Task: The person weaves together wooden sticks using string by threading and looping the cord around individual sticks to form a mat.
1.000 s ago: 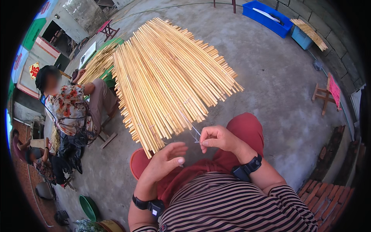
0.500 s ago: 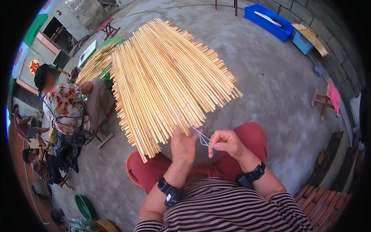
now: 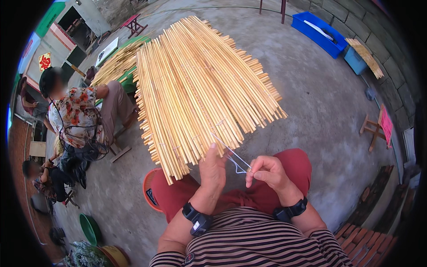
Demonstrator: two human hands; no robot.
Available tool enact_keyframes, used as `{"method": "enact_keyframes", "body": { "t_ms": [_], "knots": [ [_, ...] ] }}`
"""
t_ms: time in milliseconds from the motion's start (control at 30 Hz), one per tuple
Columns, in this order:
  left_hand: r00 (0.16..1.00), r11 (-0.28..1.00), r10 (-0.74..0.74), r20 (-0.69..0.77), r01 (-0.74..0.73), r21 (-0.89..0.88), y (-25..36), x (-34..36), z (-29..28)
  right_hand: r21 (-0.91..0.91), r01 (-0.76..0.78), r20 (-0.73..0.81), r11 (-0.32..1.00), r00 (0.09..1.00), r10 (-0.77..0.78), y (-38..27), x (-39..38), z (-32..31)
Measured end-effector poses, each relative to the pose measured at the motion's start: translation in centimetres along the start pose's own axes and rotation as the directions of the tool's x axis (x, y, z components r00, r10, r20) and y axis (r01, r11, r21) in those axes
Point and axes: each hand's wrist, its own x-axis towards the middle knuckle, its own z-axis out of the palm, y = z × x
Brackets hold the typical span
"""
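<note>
A mat of pale straw-coloured reed stalks (image 3: 195,89), stitched across with thin thread, lies in front of me with its near edge over my lap. My left hand (image 3: 212,172) holds that edge, thumb on top and fingers partly hidden underneath. From the stalks near the left thumb a white string (image 3: 232,151) runs to my right hand (image 3: 270,172), with a loose loop hanging below. My right thumb and forefinger are pinched on the string; whether a needle is there too is too small to tell.
On the left a person in a flowered shirt (image 3: 78,111) sits beside a heap of loose reeds (image 3: 118,64). An orange basket (image 3: 149,187) stands by my left knee. Far right are a blue tub (image 3: 318,35) and a folding stool with a pink seat (image 3: 384,124).
My left fingers, spread by the edge before, are now further under the mat. The right hand keeps its pinch on the string, slightly lower. The whole view has shifted a little.
</note>
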Motion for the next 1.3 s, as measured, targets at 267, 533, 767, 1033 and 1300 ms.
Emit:
{"method": "enact_keyframes", "body": {
  "t_ms": [267,533,767,1033,1300],
  "knots": [
    [0.999,0.998,-0.012,0.037,0.015,-0.068,0.9,0.3,-0.4,-0.037,0.067,0.036,0.997,0.997,-0.066,-2.3,0.2,2.0],
    [0.999,0.988,-0.016,-0.052,0.008,-0.155,2.5,0.5,-1.0,-0.326,0.127,-0.245,0.937,0.946,-0.214,-8.3,1.8,3.9],
    [0.994,0.980,-0.096,0.061,0.105,-0.170,2.8,1.4,-2.6,-0.525,0.233,-0.053,0.819,0.951,-0.305,-10.9,7.5,8.4],
    [0.993,0.973,-0.114,0.015,0.115,-0.202,2.6,1.3,-2.2,-0.826,0.221,0.009,0.519,0.925,-0.379,-8.6,18.4,7.7],
    [0.955,0.978,-0.110,0.274,0.154,-0.143,2.7,1.2,-3.2,-0.950,0.090,-0.040,0.297,0.914,-0.404,-2.3,20.1,1.3]
  ]
}}
